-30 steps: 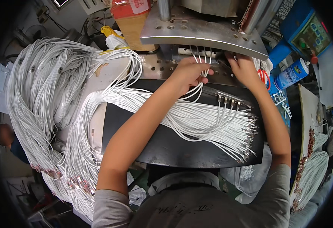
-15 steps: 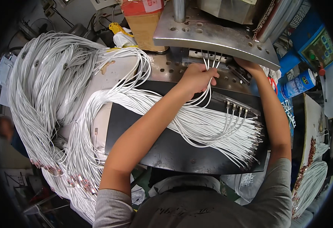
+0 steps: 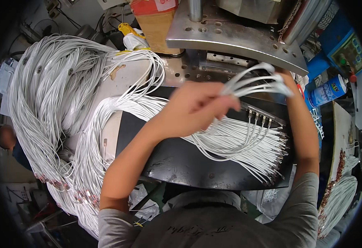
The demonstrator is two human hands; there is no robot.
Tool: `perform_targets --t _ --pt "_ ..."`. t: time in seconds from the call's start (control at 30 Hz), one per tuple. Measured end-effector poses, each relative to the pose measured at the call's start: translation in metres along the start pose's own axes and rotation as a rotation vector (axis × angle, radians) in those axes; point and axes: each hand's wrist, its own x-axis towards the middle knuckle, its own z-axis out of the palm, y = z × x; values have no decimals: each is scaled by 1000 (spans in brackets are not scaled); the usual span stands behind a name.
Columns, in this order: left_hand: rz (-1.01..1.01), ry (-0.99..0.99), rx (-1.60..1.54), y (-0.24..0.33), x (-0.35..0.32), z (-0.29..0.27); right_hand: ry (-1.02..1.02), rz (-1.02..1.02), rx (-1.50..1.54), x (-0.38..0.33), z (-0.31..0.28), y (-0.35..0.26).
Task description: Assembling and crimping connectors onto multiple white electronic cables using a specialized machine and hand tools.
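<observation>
Several white cables (image 3: 253, 84) are pinched in my left hand (image 3: 203, 105), which is smeared by motion in front of the press. Their free ends fan out up and to the right, blurred too. My right hand (image 3: 286, 76) reaches in under the edge of the thick steel press plate (image 3: 234, 43), which hides its fingers. Below my left hand, a large bundle of white cables (image 3: 247, 144) lies across a black work surface (image 3: 181, 167), metal-tipped ends to the right. A metal bar fixture (image 3: 268, 116) holds several cable connectors in a row beside the bundle.
A thick heap of white-grey cables (image 3: 61, 87) covers the left side. Behind stand a cardboard box (image 3: 158, 31) and a yellow-and-white cloth (image 3: 133, 38). To the right are a blue spray can (image 3: 326, 91) and more cables (image 3: 340, 200). A person (image 3: 8, 138) is at far left.
My left hand has drawn back from the press toward me and to the left, bringing the cables out from under the plate. My right hand remains under the plate's edge.
</observation>
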Motion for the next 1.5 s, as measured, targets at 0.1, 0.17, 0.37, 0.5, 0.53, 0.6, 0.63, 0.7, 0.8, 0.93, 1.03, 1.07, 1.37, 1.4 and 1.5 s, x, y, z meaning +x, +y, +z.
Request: perform_targets --t 0.1,0.17,0.37,0.5,0.53,0.6,0.63,0.7,0.8,0.93,1.03,1.07,1.37,1.4,1.5 --pt "269 521 -532 -44 -26 -34 -107 32 31 7 -16 -15" --pt "317 660 -642 -57 -28 -61 -345 161 192 10 -39 -29" --pt "110 827 78 -59 -20 -33 -148 -79 6 -35 -68 -41" --pt "272 469 933 -68 -15 -22 -175 158 439 -30 -121 -89" --pt "276 463 931 -70 -15 -23 -235 153 363 -31 -128 -98" --pt "138 528 1029 -73 -17 -27 -298 157 287 -38 -135 -105" --pt "68 559 1078 -74 -17 -28 -240 103 282 -42 -137 -107" --pt "84 553 1097 -78 -15 -28 -127 -6 274 -52 -142 -111" --pt "104 567 1149 -79 -16 -27 -206 114 447 -79 -165 -108" --pt "139 500 1104 -68 -14 -6 -347 201 592 -118 -197 -97" --pt "171 210 733 -30 -5 42 -402 232 606 -125 -206 -94" --pt "209 85 620 -20 -1 58 -404 238 604 -125 -203 -95" --pt "295 114 827 -24 17 119 -241 144 505 -99 -171 -101" --pt "291 116 826 -24 17 117 -245 141 507 -92 -167 -100" --pt "245 136 819 -22 14 107 -112 96 474 -65 -148 -96"
